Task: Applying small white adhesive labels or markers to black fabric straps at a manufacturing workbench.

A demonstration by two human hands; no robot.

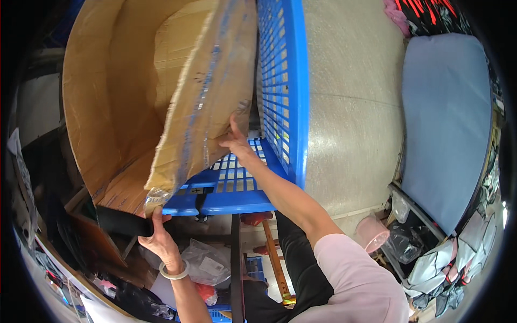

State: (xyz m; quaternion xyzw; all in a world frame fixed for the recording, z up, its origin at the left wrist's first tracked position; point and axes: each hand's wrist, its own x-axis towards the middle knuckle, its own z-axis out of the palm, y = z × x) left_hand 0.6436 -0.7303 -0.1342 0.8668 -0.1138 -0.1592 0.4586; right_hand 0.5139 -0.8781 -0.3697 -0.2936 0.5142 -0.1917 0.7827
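A large, open cardboard box (pixel 186 129) is tilted at the upper left, with clear tape and faded blue print on its outer side. My left hand (pixel 161 239), with a pale bangle (pixel 174 270) on the wrist, grips the box's near corner beside a black strip (pixel 123 220). My right hand (pixel 236 141) rests against the box's outer side, thumb and fingers spread. Below and to the right of the box is a blue plastic basket (pixel 300 107) with slatted walls. A dark strap (pixel 200 203) hangs over its near rim.
A grey-blue padded board (pixel 447 124) lies at the right. Below it are a pink bin (pixel 371 234) and folded grey fabric pieces (pixel 431 264). Clear plastic bags (pixel 207 264) and a wooden bar (pixel 276 258) are under the basket. Pale floor (pixel 353 107) runs alongside.
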